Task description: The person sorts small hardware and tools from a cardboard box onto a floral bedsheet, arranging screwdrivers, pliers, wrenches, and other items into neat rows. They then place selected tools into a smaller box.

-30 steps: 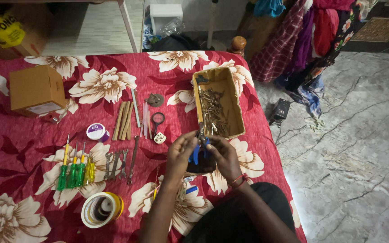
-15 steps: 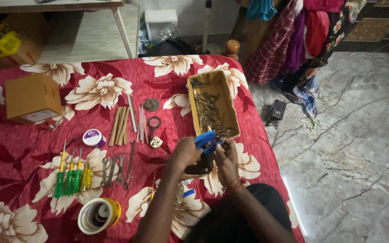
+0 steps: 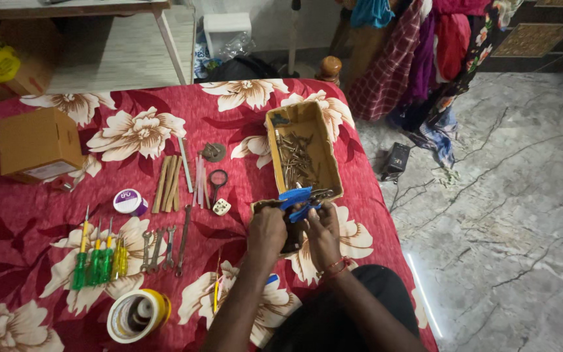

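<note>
My left hand [image 3: 266, 233] and my right hand [image 3: 322, 229] are close together over the red flowered bedspread [image 3: 27, 215]. Between them they hold blue-handled pliers [image 3: 298, 199], lying across with the metal jaws pointing right. Under the hands sits a small dark box [image 3: 290, 238], mostly hidden. Just beyond the pliers stands an open cardboard tray [image 3: 275, 140] holding several brownish metal pieces [image 3: 294, 160].
To the left lie green and yellow screwdrivers [image 3: 96, 257], small spanners [image 3: 164, 244], wooden sticks [image 3: 167, 182], a magnifier [image 3: 218, 179], a white tape roll [image 3: 126, 201] and a yellow tape roll [image 3: 138, 316]. A closed brown box [image 3: 37, 143] sits far left. The bed edge and marble floor [image 3: 503, 215] are right.
The pliers turned from upright to lying across, blue handles on top and jaws to the right. Both hands stayed together on them over the dark box. The camera drifted slightly.
</note>
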